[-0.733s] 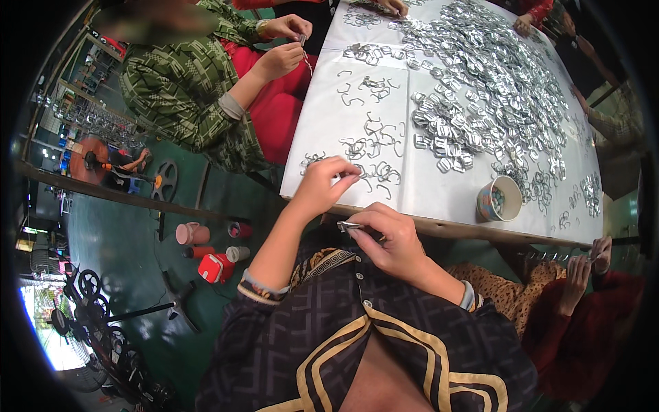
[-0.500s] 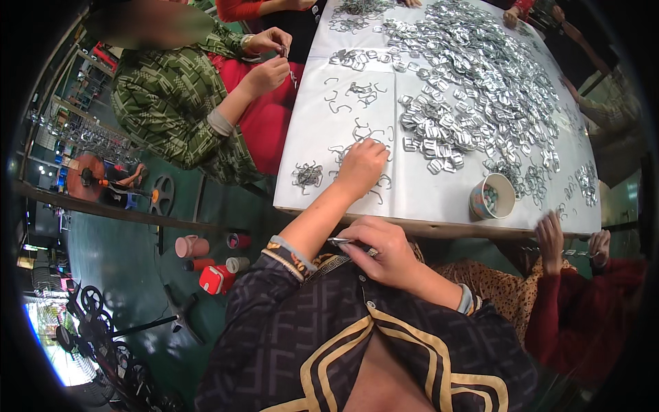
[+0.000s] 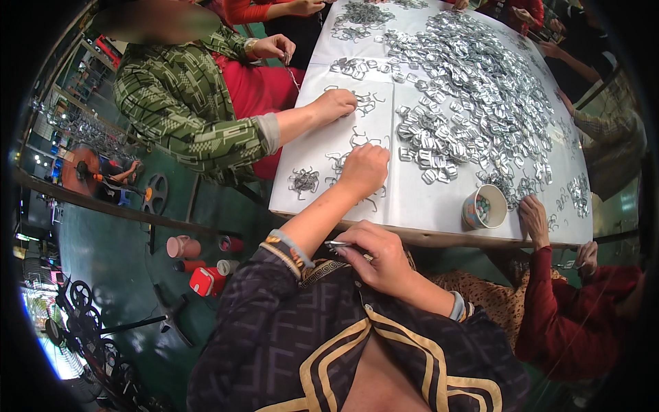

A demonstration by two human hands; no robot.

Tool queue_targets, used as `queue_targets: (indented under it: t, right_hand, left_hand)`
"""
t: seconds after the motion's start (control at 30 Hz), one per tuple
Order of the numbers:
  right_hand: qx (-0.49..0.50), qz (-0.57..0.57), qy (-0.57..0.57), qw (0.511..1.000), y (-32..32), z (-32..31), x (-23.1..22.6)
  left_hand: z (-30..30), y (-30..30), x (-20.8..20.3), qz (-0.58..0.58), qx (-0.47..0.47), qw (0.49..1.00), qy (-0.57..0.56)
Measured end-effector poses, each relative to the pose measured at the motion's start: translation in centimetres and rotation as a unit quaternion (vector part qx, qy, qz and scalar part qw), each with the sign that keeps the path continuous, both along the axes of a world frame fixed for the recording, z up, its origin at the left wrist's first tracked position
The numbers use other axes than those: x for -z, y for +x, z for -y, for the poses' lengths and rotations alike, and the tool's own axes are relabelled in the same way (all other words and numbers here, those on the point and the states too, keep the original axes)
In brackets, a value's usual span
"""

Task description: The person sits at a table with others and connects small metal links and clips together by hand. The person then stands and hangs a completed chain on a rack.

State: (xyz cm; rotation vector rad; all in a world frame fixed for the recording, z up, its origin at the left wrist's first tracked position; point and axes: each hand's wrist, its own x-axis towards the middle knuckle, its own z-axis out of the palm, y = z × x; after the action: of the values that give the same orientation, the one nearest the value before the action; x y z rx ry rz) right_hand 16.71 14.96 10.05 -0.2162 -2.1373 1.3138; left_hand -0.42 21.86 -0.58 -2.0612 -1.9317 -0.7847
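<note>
Silvery metal clips (image 3: 473,89) lay heaped across the white tabletop (image 3: 412,199), and the cup (image 3: 484,207) near its front edge served as the marker for everything else. The left hand (image 3: 364,170) rested on the tabletop to the left of the cup, knuckles up, its fingers curled down onto a few loose bent wire hooks (image 3: 343,161); whether they had actually pinched one could not be told, since the back of the hand hid the fingertips. The right hand (image 3: 376,255) sat below the cup and off the tabletop, close to the person's chest, its fingers closed on a thin metal piece (image 3: 338,244) whose end stuck out to the left.

To do this step well, it seemed best for the left hand to pick out a single hook rather than drag a tangle, rolling it free with thumb and forefinger before lifting. The right hand looked wise to keep its piece steady and level, end exposed, so the hook could be brought to it without fumbling. The small tangled bunch of wire (image 3: 303,181), farther left of the cup, looked likely to snag and was better left alone.

A person in a green patterned sleeve (image 3: 199,117) worked at the far left of the cup, and another person's hand (image 3: 532,214) lay just to its right.
</note>
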Motion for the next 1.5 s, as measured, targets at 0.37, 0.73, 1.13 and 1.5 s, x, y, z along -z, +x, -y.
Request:
queue_targets:
  t: [0.37,0.73,1.13,1.5]
  right_hand:
    - [0.094,0.04,-0.079,0.992,-0.8,1.0,0.8]
    - [0.058,0.034,-0.061,0.996,-1.5,1.6,0.4]
    - [0.053,0.031,-0.028,0.998,-2.2,1.7,0.3]
    - [0.035,-0.001,0.013,0.999,-2.8,1.5,0.7]
  left_hand:
    - [15.8,1.1,-11.6,0.457,0.03,0.884,0.096]
    - [20.4,2.2,-11.3,0.49,0.039,0.871,-0.004]
    - [20.6,2.6,-11.4,0.531,0.031,0.846,0.035]
    - [20.7,2.7,-12.0,0.344,-0.014,0.934,0.09]
